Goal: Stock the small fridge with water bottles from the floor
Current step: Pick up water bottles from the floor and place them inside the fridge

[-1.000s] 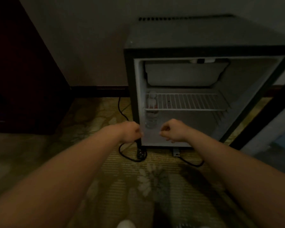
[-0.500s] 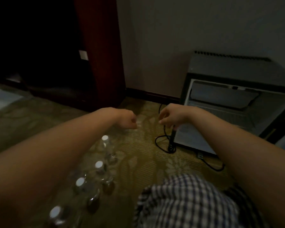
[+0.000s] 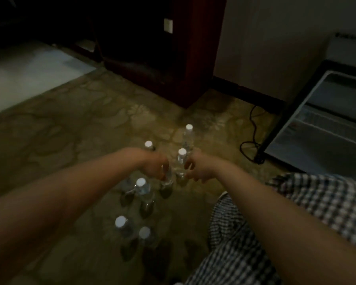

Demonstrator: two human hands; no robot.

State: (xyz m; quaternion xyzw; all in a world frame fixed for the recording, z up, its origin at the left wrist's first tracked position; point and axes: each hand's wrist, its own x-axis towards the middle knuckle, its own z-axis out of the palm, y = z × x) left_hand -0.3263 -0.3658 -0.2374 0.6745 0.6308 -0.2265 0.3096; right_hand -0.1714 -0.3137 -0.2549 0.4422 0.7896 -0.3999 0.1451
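- The water bottles (image 3: 144, 190) are standing upright in a loose cluster on the patterned carpet (image 3: 74, 128), white caps up, right in front of your knees. You're looking at around seven of them, but it's dim and blurry so don't hold me to that.
- Your left hand (image 3: 154, 165) is curling around one bottle in the middle of the bunch; its cap is hidden under the hand and the clear body is poking out below your fingers. Looks like a grip, but it's too smeared to say how firm.
- Your right hand (image 3: 197, 167) is sitting just beside another bottle (image 3: 181, 163), fingers bent toward it. I can't tell if it's actually touching or closing on it.
- The small fridge (image 3: 325, 128) is sitting off to your right with its inside showing, a wire shelf (image 3: 325, 125) visible in there.
- A black cord (image 3: 253, 140) is looping on the carpet between the bottles and the fridge.
- Your checked shorts (image 3: 296, 212) are filling the lower right corner.
- A dark wooden cabinet (image 3: 185, 58) is standing behind, against the pale wall (image 3: 275, 38).
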